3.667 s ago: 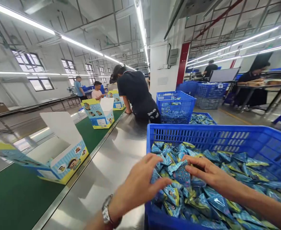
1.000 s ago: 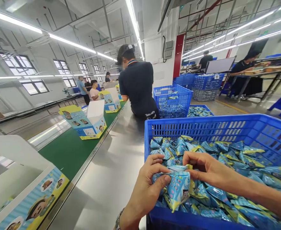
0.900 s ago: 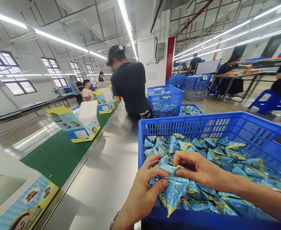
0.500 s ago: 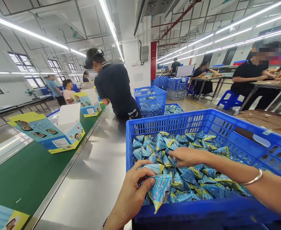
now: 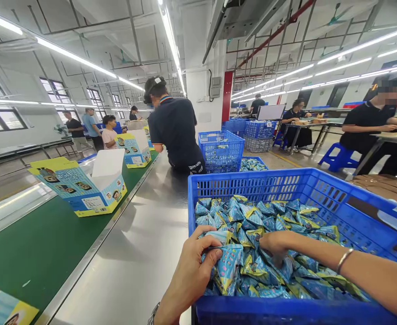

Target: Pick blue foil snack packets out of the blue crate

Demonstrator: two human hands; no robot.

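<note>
Packet (image 5: 230,268) in left hand (image 5: 194,257), low in the middle of the frame, above the near side of a blue crate (image 5: 252,311). Thumb and first finger pinched on its top edge. Shiny, puffy and pointy, light blue with pink dots; any writing too small to read. Second packet (image 5: 222,235) just behind, close against the fingers; hard to tell if held too.

Right hand (image 5: 276,243) down in a pile (image 5: 239,212) of packets just like it, right of the middle. Fingers bent, tips hidden, so no telling if wide, narrow or holding. Smooth silver bangle (image 5: 343,262) on that arm; metal band (image 5: 153,314) on the left wrist, at the bottom edge.

Crate of hard plastic, with rows of slots in the walls. To its left, a shiny metal table (image 5: 130,253), then a flat green belt (image 5: 79,243). On the belt, at middle left, an open card box (image 5: 93,189): white inside, blue and yellow outside, with cartoon heads, big letters too blurry to read, a white label (image 5: 89,202) and a bar code. Farther up, another box (image 5: 133,153). At upper middle, a person (image 5: 174,131) in a dark shirt, with white letters on the trousers, too small to read.
</note>
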